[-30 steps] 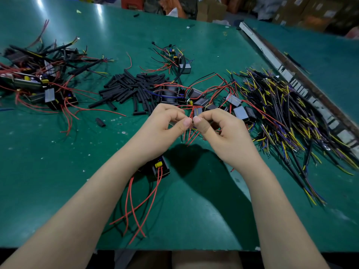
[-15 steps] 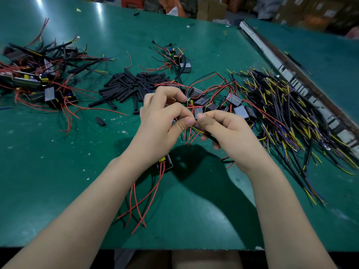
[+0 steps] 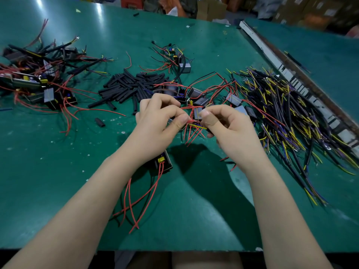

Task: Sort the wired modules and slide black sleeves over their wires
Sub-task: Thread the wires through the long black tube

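Wires (image 3: 191,131) — thin, red, with a yellow strand among them — fan out between the two hands, just above the green table (image 3: 58,171) and in front of the heap of modules (image 3: 200,98). They look light and limp, likely to bend away at any push, so I judge the best hold is close to the free ends, where a short stub stays stiff enough to enter a sleeve. The black sleeves (image 3: 134,86) lie piled beyond the hands; they look like soft tubes with narrow mouths, easy to crush shut if squeezed hard.

The left hand (image 3: 159,121) has thumb and forefinger pressed together on the red strands, the other fingers curled above. The right hand (image 3: 229,123) is curled too, thumb pressed against forefinger at the wire bundle; something dark shows under its fingers, possibly a sleeve — I cannot tell for sure.

One module (image 3: 163,164) rests on the table under the left wrist, its red leads trailing toward the near edge. A big bundle of black and yellow cables (image 3: 291,117) lies to the right, well apart from the grip.
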`<state>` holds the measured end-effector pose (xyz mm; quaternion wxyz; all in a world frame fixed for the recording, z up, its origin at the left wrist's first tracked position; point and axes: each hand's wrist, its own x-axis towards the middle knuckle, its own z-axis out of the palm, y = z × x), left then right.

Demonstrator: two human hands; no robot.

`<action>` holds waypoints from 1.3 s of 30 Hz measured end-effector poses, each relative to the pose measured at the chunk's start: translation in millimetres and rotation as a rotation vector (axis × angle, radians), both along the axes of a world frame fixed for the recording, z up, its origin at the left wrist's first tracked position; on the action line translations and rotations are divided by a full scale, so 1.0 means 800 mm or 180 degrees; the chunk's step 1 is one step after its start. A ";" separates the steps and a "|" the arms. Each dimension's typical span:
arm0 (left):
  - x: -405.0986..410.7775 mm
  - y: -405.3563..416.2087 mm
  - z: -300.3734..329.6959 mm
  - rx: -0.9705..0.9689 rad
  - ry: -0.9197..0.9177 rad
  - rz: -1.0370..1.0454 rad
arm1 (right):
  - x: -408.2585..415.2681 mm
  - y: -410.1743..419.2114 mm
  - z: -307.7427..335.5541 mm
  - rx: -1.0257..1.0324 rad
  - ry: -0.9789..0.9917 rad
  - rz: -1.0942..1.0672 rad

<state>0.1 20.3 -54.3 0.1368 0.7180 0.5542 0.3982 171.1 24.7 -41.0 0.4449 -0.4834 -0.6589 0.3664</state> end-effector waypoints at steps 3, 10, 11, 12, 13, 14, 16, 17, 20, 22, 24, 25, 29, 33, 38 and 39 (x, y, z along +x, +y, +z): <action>-0.001 -0.001 -0.002 -0.0029 -0.0041 -0.0075 | -0.001 0.003 -0.004 0.0293 -0.0105 -0.0019; -0.002 0.001 0.000 -0.0106 -0.0175 -0.0085 | -0.001 0.005 -0.012 0.1721 -0.0920 -0.0092; -0.002 0.002 0.000 -0.0101 -0.0174 -0.0132 | -0.002 0.006 -0.014 0.1826 -0.1028 -0.0098; -0.003 0.003 0.000 -0.0062 -0.0123 -0.0185 | -0.002 0.007 -0.015 0.1877 -0.1086 -0.0110; -0.003 0.004 0.000 -0.0002 -0.0051 -0.0233 | -0.002 0.007 -0.016 0.1906 -0.1111 -0.0127; -0.004 0.004 0.000 0.0059 0.0002 -0.0266 | -0.003 0.007 -0.017 0.1925 -0.1107 -0.0148; -0.005 0.004 0.001 0.0155 -0.0006 -0.0283 | -0.003 0.008 -0.018 0.1971 -0.1044 -0.0210; -0.005 0.003 0.001 0.0175 -0.0041 -0.0274 | -0.003 0.008 -0.018 0.1992 -0.1016 -0.0260; -0.005 0.001 0.001 0.0168 -0.0067 -0.0254 | -0.004 0.007 -0.019 0.2007 -0.1027 -0.0343; -0.006 0.002 0.001 0.0195 -0.0009 -0.0277 | -0.005 0.007 -0.018 0.1969 -0.1052 -0.0339; -0.007 0.002 0.003 0.0270 0.0031 -0.0321 | -0.006 0.006 -0.017 0.1939 -0.1059 -0.0334; -0.007 0.002 0.003 0.0311 0.0047 -0.0331 | -0.006 0.006 -0.017 0.1931 -0.1064 -0.0332; -0.004 -0.001 0.004 0.0464 0.0120 -0.0333 | -0.007 0.005 -0.017 0.1807 -0.1049 -0.0313; -0.002 -0.002 0.003 0.0713 0.0217 -0.0368 | -0.006 0.006 -0.016 0.1613 -0.1055 -0.0154; 0.000 -0.001 0.000 0.0875 0.0160 -0.0379 | -0.006 0.006 -0.017 0.1420 -0.1049 -0.0007; 0.000 -0.001 0.001 0.0906 0.0140 -0.0389 | -0.006 0.005 -0.017 0.1383 -0.1024 0.0010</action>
